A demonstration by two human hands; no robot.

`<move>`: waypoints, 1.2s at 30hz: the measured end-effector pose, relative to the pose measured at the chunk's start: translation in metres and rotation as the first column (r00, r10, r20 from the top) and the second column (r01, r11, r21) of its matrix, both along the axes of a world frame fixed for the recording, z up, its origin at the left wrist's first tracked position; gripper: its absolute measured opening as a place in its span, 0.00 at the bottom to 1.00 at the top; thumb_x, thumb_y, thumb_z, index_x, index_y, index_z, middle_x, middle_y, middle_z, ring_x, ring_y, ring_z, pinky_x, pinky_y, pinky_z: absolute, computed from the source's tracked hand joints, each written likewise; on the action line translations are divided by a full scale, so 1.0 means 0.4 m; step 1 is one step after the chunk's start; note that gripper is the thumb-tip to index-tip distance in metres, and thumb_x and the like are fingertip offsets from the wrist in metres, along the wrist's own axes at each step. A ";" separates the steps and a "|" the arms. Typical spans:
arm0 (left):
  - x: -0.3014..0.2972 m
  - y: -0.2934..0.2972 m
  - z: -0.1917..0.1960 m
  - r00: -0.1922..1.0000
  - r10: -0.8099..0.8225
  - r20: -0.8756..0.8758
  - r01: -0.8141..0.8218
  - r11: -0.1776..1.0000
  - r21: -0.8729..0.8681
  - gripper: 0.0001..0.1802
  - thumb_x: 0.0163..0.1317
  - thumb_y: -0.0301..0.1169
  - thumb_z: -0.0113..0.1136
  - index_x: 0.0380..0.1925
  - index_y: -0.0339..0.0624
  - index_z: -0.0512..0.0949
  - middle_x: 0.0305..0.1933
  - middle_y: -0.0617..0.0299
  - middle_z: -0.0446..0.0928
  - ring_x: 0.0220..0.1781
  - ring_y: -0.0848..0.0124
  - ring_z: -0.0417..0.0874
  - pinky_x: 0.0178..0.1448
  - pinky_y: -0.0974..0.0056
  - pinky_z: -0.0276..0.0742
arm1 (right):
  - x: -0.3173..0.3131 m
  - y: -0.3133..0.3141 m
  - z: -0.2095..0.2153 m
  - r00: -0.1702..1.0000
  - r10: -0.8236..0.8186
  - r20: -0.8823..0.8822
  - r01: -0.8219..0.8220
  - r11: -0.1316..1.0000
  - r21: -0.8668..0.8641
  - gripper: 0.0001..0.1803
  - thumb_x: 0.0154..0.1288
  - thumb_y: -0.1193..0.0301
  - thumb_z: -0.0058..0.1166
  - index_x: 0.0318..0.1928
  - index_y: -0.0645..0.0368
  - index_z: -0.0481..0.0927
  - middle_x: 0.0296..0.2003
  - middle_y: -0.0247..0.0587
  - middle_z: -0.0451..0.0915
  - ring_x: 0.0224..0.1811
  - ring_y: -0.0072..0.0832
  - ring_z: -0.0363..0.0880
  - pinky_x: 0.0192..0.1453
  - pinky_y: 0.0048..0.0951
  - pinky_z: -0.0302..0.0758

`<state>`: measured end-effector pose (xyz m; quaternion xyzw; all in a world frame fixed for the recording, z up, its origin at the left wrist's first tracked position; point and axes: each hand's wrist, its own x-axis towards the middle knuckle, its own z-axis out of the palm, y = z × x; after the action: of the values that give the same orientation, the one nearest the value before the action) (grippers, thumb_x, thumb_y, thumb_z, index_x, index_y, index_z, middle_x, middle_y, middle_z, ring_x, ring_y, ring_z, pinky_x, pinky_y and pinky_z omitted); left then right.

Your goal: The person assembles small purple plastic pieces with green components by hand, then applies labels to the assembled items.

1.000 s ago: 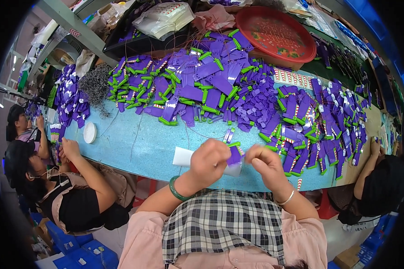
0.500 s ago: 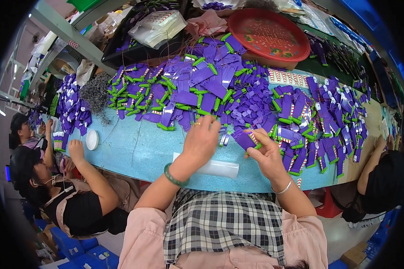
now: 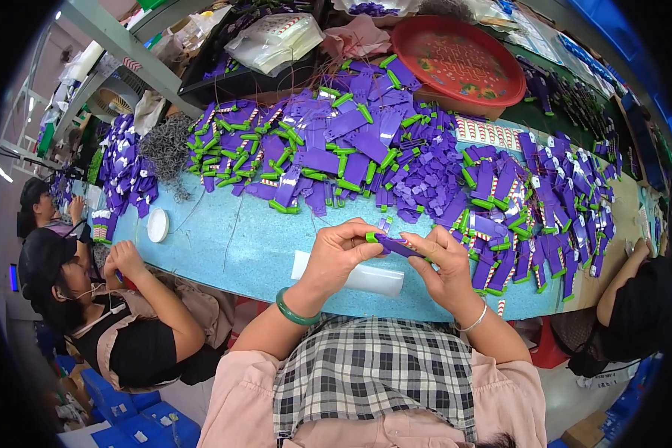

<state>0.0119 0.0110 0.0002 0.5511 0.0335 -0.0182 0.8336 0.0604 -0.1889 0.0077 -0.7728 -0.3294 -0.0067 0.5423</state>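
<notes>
My left hand (image 3: 337, 255) and my right hand (image 3: 444, 267) together hold one purple flat piece (image 3: 397, 245) with a green end, just above the blue table's near edge (image 3: 231, 250). My left fingers pinch the green end; my right fingers grip the purple body. A green bangle sits on my left wrist, a thin bracelet on my right. A white paper strip (image 3: 366, 278) lies on the table under my hands. A big heap of purple and green pieces (image 3: 351, 145) lies beyond them.
A red round tray (image 3: 457, 60) stands at the back. More purple pieces (image 3: 549, 205) spread to the right and another pile (image 3: 123, 168) to the left. A small white lid (image 3: 157, 225) lies at left. A person in black (image 3: 112, 313) works at left; another person's arm (image 3: 627, 291) rests at right.
My hands reached into the heap, then drew back toward me with one purple piece held between them. Before that they were together over the white strip.
</notes>
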 end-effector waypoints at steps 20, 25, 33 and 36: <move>-0.039 -0.011 0.108 0.921 -0.345 0.182 0.096 0.653 0.751 0.08 0.50 0.23 0.67 0.25 0.35 0.75 0.38 0.59 0.71 0.35 0.70 0.77 0.36 0.67 0.74 | 0.026 -0.014 0.009 0.801 0.457 -0.385 -0.321 0.872 0.369 0.18 0.54 0.79 0.61 0.48 0.60 0.79 0.36 0.35 0.80 0.34 0.25 0.80 0.38 0.27 0.78; -0.016 0.012 0.117 0.896 -0.400 0.192 0.069 0.553 0.830 0.08 0.50 0.23 0.66 0.26 0.37 0.74 0.32 0.58 0.73 0.30 0.68 0.77 0.32 0.66 0.71 | 0.070 -0.005 0.065 0.895 0.374 0.242 -0.278 0.893 -0.353 0.07 0.51 0.69 0.63 0.28 0.56 0.78 0.24 0.37 0.73 0.27 0.34 0.77 0.28 0.32 0.74; -0.017 0.051 0.115 0.956 0.220 0.195 -0.276 0.900 0.338 0.04 0.67 0.25 0.48 0.40 0.37 0.66 0.30 0.61 0.75 0.33 0.73 0.77 0.39 0.66 0.74 | 0.208 -0.033 -0.014 0.822 0.129 0.555 0.298 0.732 -0.612 0.04 0.48 0.72 0.58 0.26 0.56 0.77 0.28 0.34 0.72 0.37 0.31 0.72 0.34 0.30 0.74; -0.014 0.071 0.099 0.884 0.318 0.342 -0.381 0.915 0.133 0.06 0.71 0.26 0.41 0.45 0.40 0.62 0.35 0.55 0.74 0.37 0.69 0.77 0.45 0.63 0.75 | 0.214 -0.034 -0.020 0.818 0.152 0.555 0.265 0.756 -0.598 0.04 0.48 0.74 0.58 0.28 0.56 0.79 0.27 0.36 0.73 0.34 0.32 0.73 0.34 0.32 0.74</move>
<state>0.0064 0.0393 0.0396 0.6111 0.0015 0.2240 0.7592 0.1461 -0.2023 -0.0003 -0.8831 -0.4328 -0.1406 0.1139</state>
